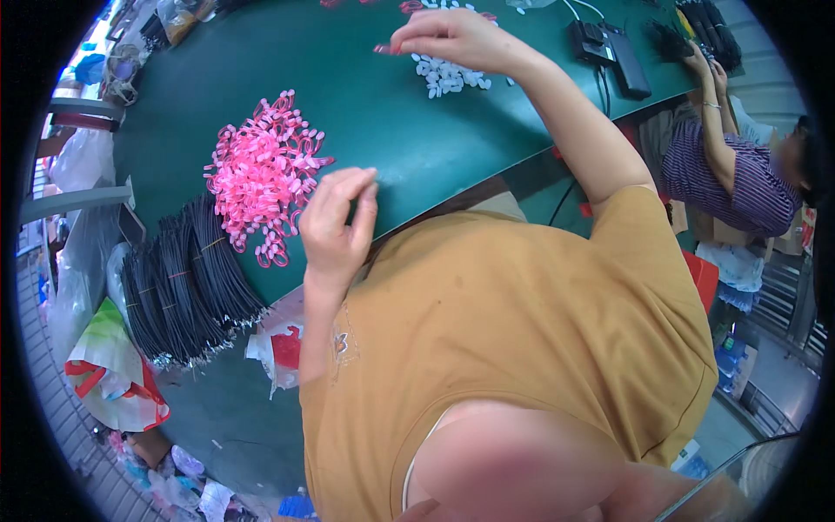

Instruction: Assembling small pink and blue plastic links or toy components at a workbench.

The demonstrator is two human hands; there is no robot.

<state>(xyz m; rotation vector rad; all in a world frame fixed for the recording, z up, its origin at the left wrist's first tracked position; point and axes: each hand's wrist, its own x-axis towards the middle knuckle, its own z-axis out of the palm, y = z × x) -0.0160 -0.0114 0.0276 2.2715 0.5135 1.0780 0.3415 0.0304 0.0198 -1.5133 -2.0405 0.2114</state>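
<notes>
My left hand [335, 224] is raised at the near edge of the green table, its thumb and forefinger closed together. What they pinch, if anything, is too small to make out. Just left of it lies a heap of pink loops with pale oval ends [261, 174]. My right hand [452, 39] reaches over the far side of the table, fingers pinched on a small reddish-pink piece [381, 50] that shows at their tips. Below that hand is a scatter of small white oval pieces [448, 76].
Bundled black cords [183, 283] hang over the green table's [417, 143] left near corner. A black power adapter [609, 52] with wires sits on the right. Another person [731, 170] in a striped top handles black bundles [709, 35] there. Plastic bags [117, 370] crowd the left.
</notes>
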